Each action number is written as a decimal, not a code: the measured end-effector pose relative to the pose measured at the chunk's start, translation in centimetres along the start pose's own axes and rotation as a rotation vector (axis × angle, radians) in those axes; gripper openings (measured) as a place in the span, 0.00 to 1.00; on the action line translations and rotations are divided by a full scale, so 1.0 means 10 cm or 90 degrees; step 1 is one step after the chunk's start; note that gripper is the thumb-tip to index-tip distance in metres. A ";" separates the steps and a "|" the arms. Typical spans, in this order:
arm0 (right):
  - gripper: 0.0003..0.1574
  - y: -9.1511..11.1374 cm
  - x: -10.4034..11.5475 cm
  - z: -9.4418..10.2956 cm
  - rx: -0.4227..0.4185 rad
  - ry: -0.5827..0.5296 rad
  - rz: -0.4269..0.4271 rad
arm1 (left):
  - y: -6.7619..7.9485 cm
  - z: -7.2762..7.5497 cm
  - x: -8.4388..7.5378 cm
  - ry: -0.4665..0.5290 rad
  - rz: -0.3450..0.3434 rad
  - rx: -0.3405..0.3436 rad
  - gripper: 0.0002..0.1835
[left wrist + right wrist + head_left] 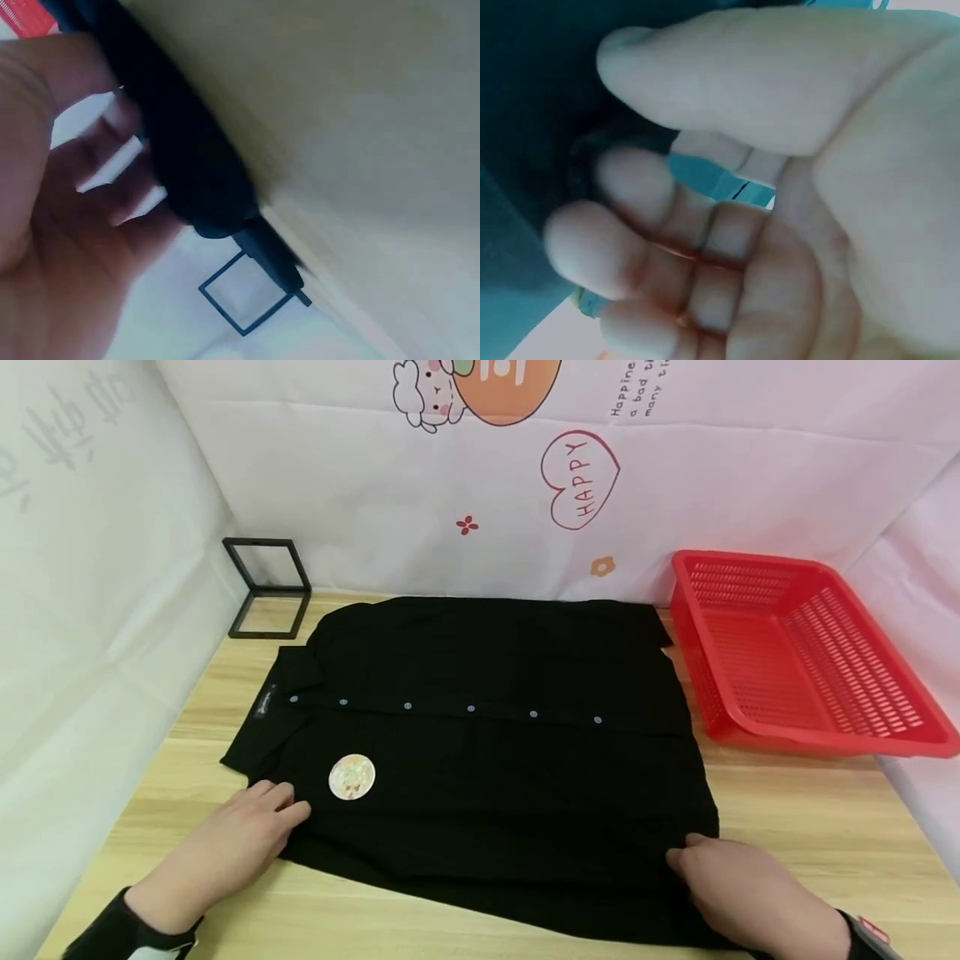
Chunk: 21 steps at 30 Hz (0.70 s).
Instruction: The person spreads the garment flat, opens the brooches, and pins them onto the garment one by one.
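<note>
A black button-up shirt (510,777) lies front up on the table, its collar (296,672) at the left and its hem toward the right. A round pale patch (352,777) shows on the chest. My left hand (258,827) pinches the near edge by the shoulder; in the left wrist view the dark cloth (180,142) runs between thumb and fingers. At the near hem corner, my right hand (742,885) holds the fabric. Dark cloth (532,127) meets the thumb and curled fingertips in the right wrist view.
To the right of the shirt stands a red plastic basket (765,643), close to the hem. A black square-framed stand (258,589) sits at the back left corner. White printed cloth (360,510) walls the back and sides of the wooden table (165,802).
</note>
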State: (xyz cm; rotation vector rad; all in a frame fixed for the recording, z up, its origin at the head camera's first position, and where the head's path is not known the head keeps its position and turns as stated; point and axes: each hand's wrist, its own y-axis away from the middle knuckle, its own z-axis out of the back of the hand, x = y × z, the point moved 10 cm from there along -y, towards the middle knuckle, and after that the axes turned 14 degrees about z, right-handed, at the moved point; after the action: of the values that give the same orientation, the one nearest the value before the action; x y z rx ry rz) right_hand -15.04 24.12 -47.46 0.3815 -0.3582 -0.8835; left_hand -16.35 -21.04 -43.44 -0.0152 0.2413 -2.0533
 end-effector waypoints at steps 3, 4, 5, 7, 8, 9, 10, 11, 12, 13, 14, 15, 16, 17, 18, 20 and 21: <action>0.17 0.03 -0.05 -0.02 -0.004 0.001 -0.001 | 0.00 -0.01 0.05 0.024 0.027 0.018 0.18; 0.16 0.04 -0.06 -0.03 -0.004 -0.004 -0.002 | 0.01 -0.01 0.06 0.031 0.039 0.027 0.17; 0.15 0.05 -0.08 -0.03 -0.003 -0.011 -0.006 | 0.01 -0.02 0.08 0.039 0.051 0.040 0.16; 0.15 0.08 -0.14 -0.06 0.007 -0.033 -0.027 | 0.02 -0.05 0.13 0.048 0.080 0.074 0.15; 0.15 0.10 -0.16 -0.05 0.006 -0.040 -0.032 | 0.03 -0.06 0.15 0.047 0.096 0.094 0.14; 0.15 0.12 -0.20 -0.04 0.008 -0.047 -0.043 | 0.03 -0.06 0.18 0.043 0.113 0.113 0.13; 0.15 0.14 -0.23 -0.01 0.001 -0.049 -0.049 | 0.04 -0.06 0.20 0.031 0.130 0.130 0.12; 0.17 0.16 -0.26 0.05 -0.013 -0.044 -0.053 | 0.03 -0.05 0.24 0.015 0.149 0.142 0.12; 0.18 0.18 -0.28 0.12 -0.033 -0.035 -0.055 | 0.02 -0.01 0.27 -0.007 0.169 0.146 0.11; 0.19 0.19 -0.29 0.21 -0.063 -0.021 -0.050 | 0.00 0.03 0.30 -0.032 0.188 0.147 0.12; 0.20 0.19 -0.28 0.33 -0.098 -0.002 -0.044 | -0.02 0.08 0.33 -0.057 0.208 0.147 0.14; 0.18 0.19 -0.26 0.46 -0.143 0.017 -0.035 | -0.05 0.14 0.36 -0.076 0.231 0.146 0.16; 0.17 0.19 -0.24 0.61 -0.192 0.034 -0.028 | -0.09 0.19 0.39 -0.090 0.254 0.143 0.19; 0.15 0.19 -0.20 0.75 -0.243 0.050 -0.018 | -0.14 0.25 0.40 -0.097 0.276 0.137 0.23; 0.13 0.17 -0.15 0.89 -0.294 0.065 -0.007 | -0.19 0.29 0.41 -0.096 0.298 0.134 0.28; 0.19 0.14 -0.06 1.12 -0.382 0.086 0.012 | -0.32 0.35 0.40 -0.076 0.334 0.133 0.38; 0.24 0.11 -0.02 1.21 -0.420 0.091 0.020 | -0.39 0.35 0.38 -0.061 0.348 0.135 0.42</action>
State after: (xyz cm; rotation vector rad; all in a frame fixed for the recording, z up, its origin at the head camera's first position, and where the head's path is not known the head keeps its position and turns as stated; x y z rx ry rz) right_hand -19.87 22.82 -36.39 -0.1712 0.0695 -0.8857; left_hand -21.20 -23.12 -39.65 0.0761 -0.0344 -1.5187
